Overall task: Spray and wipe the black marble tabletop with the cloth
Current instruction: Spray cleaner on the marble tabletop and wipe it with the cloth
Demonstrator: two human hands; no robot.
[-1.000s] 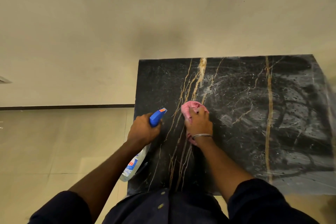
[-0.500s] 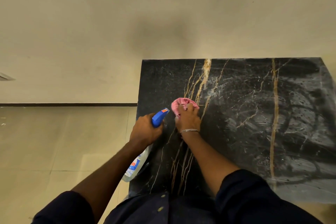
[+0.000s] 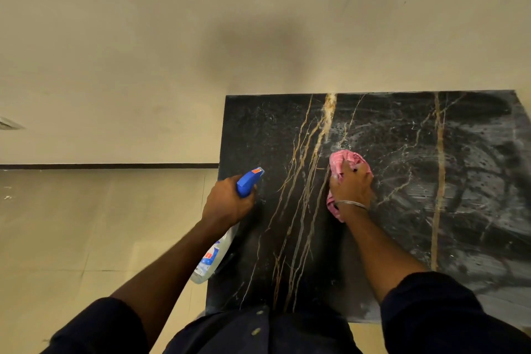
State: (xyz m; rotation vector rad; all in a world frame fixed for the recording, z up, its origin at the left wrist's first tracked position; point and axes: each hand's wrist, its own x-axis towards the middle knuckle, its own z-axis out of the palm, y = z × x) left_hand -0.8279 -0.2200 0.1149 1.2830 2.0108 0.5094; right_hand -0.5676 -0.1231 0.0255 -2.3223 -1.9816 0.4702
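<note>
Label (image 3: 207, 260) on spray bottle (image 3: 219, 249): red lettering, possibly ending "n", blurred.

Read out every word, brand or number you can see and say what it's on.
No text reads clearly.
Label on the clear spray bottle with a blue trigger head, gripped by the left hand: red and blue print, blurred and partly hidden, unreadable.
Orange sticker on its nozzle: too small to read.
Pink cloth under the right hand and black gold-veined marble tabletop: no writing.
</note>
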